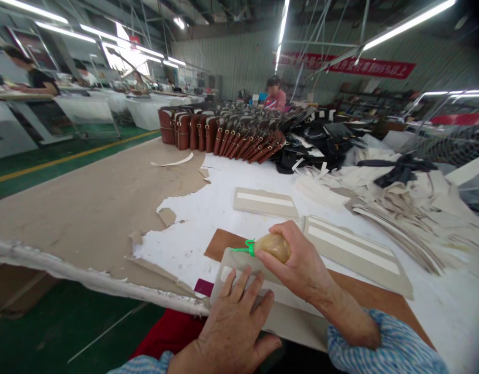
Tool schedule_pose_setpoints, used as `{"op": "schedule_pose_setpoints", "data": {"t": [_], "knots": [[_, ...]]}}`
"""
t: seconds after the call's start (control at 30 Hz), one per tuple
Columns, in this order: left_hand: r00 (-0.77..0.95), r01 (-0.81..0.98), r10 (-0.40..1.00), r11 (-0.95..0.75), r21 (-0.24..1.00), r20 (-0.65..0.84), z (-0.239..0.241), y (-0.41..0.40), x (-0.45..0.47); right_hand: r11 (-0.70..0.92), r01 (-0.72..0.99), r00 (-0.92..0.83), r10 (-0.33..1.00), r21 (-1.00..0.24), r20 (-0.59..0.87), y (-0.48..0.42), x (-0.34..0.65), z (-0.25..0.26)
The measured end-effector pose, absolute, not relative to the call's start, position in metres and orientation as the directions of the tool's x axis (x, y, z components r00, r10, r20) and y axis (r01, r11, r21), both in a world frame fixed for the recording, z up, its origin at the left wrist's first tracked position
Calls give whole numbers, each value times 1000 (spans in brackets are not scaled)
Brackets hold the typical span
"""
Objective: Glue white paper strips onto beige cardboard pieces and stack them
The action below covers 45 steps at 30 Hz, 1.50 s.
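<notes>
My right hand (297, 254) is closed around a squeeze bottle (276, 248) of yellowish glue-like contents, tipped on its side. Its green nozzle (243, 250) points left, at the upper left corner of a grey panel (234, 259) with a pale strip along it. Fingers spread, my left hand (239, 311) lies flat on that panel near the table's front edge. Beneath the panel is a brown sheet (220, 245), showing at its upper left and along its right side. A small purple piece (204, 287) lies left of the panel.
Two more places hold grey panels with white strips: a smaller panel (266, 201) behind and a longer stack (352, 249) to the right. Brown bags (224, 130) stand in rows at the back. Black pieces (321, 140) and cream offcuts (414, 202) pile up rightward. A person (276, 96) is behind the bags.
</notes>
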<state>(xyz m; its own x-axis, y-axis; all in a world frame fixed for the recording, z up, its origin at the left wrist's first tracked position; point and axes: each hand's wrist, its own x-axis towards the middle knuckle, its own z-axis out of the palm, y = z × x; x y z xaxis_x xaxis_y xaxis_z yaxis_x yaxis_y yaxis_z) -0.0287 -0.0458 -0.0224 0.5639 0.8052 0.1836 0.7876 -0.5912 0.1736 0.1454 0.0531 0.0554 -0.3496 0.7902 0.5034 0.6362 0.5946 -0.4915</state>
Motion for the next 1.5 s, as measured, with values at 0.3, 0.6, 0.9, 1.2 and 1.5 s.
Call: {"op": "schedule_pose_setpoints", "data": {"t": [0.3, 0.6, 0.9, 1.2, 1.5], "knots": [[576, 781, 794, -605, 156, 197, -18, -46, -28, 638, 644, -431, 759, -423, 488, 58, 135, 62], [581, 779, 793, -607, 158, 183, -22, -46, -29, 681, 651, -517, 721, -334, 462, 62, 130, 72], [560, 793, 804, -590, 151, 201, -18, -45, -27, 728, 637, -630, 681, -253, 374, 69, 123, 88], [571, 788, 800, -597, 148, 187, -23, -46, -29, 713, 671, -638, 694, -202, 334, 66, 133, 97], [563, 795, 806, -589, 146, 184, -18, -44, -28, 667, 720, -606, 739, -192, 296, 64, 151, 97]]}}
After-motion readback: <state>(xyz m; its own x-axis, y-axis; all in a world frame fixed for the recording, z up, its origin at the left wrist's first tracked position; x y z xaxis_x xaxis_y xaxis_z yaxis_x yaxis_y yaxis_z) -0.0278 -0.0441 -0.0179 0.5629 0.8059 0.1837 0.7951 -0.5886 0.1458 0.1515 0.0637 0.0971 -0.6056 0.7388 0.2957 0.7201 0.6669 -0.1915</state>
